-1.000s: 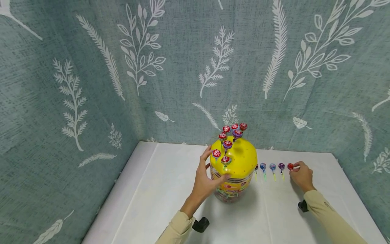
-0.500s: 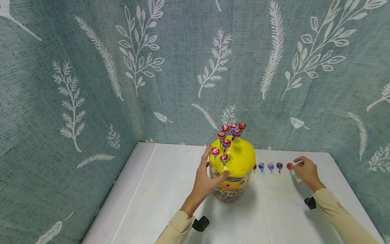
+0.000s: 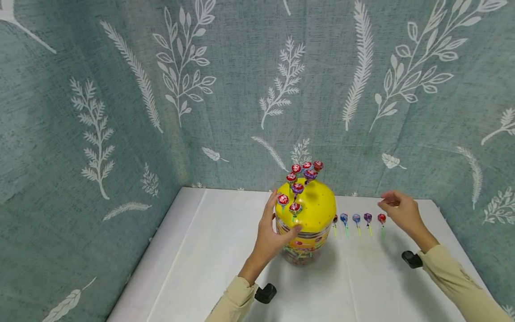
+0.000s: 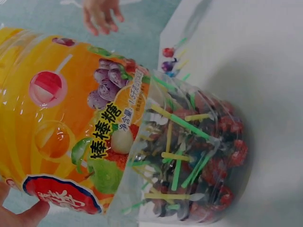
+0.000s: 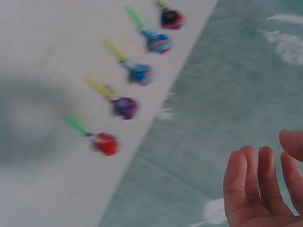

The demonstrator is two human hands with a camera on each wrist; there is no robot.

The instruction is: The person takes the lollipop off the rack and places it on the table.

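A lollipop jar [image 3: 303, 243] with a yellow domed lid [image 3: 319, 208] stands upright on the white table. My left hand [image 3: 267, 239] holds it around the upper left side, the thumb across the front. Several wrapped lollipops stick up from holes in the lid, mostly on its left half. Through the clear base in the left wrist view, more lollipops [image 4: 177, 156] with green and yellow sticks show inside. My right hand [image 3: 406, 217] hovers with nothing in it, fingers loosely bent. Nearest to it lies a red lollipop [image 3: 382, 218], apart from the fingers.
A row of lollipops lies right of the jar: purple [image 3: 368, 217], two blue [image 3: 356, 218] and a dark red one [image 3: 335, 219] partly behind the jar. A leaf-patterned green cloth [image 3: 241, 89] rises behind and left of the white table [image 3: 201, 250].
My right hand has let go of the red lollipop, now lying at the row's right end, and lifted up and away to the right. The left hand stays on the jar.
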